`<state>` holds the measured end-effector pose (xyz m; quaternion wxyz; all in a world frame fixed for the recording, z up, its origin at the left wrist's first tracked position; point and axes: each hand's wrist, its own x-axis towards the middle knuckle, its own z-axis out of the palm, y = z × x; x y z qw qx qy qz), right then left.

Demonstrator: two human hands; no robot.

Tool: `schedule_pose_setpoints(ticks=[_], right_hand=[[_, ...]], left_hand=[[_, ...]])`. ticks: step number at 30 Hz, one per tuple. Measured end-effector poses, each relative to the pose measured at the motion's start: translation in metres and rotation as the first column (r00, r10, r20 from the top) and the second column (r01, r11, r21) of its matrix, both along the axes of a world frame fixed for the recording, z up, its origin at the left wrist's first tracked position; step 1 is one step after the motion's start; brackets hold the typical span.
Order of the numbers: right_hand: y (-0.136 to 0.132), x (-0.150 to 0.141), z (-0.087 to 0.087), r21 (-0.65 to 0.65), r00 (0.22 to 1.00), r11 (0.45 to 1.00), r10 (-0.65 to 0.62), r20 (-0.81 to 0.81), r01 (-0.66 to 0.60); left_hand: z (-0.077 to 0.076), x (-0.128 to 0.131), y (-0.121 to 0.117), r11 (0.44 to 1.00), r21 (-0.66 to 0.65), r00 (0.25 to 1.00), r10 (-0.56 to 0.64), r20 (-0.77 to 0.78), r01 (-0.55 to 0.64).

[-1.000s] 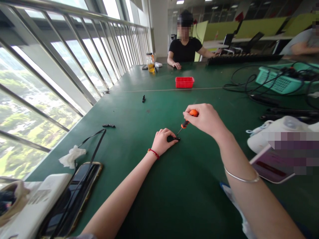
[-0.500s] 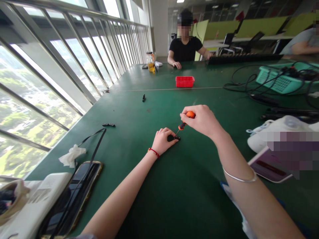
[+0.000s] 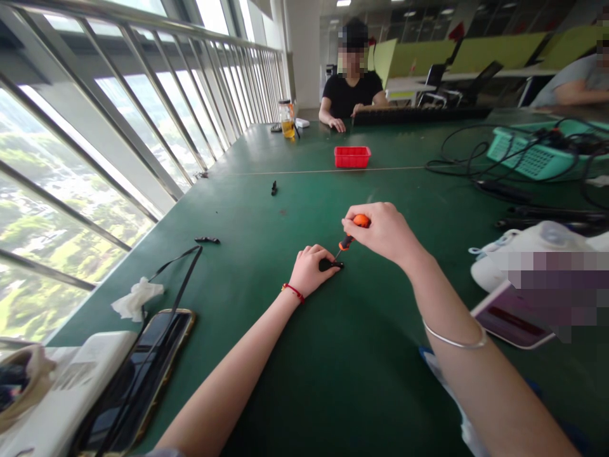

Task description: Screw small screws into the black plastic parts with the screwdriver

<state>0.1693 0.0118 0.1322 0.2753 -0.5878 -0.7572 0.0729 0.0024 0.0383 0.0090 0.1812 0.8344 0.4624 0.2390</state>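
My left hand (image 3: 311, 269) is closed on a small black part (image 3: 327, 264), pressing it against the green table (image 3: 266, 324). The part's exact kind is too small to make out, and my fingers hide some of it. Above and to the right, my right hand (image 3: 380, 230) grips a screwdriver (image 3: 347, 241) with an orange and black handle. The screwdriver is tilted, its thin shaft running down to the black part beside my left fingertips. Two more small black pieces lie farther off, one (image 3: 274, 188) toward the back and one (image 3: 207, 240) at left.
A red bin (image 3: 352, 157) stands beyond my hands. At right are a teal basket (image 3: 523, 152) with cables and a white bag (image 3: 542, 254). A phone (image 3: 157, 374) with a strap and a crumpled tissue (image 3: 137, 298) lie left. A person (image 3: 354, 92) sits across the table.
My right hand and the screwdriver have shifted very slightly left; my left hand stays in place. Across the table, the person's hand and the long black object have moved left.
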Motion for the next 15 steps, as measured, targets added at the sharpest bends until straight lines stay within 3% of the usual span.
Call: schedule_pose_setpoints(ticks=[15], right_hand=[[-0.0021,-0.0020,0.0019,0.003,1.000,1.000,-0.013,0.022,0.013]], left_hand=[[0.0001,0.0000,0.0001,1.000,0.009,1.000,-0.001,-0.006,0.001]])
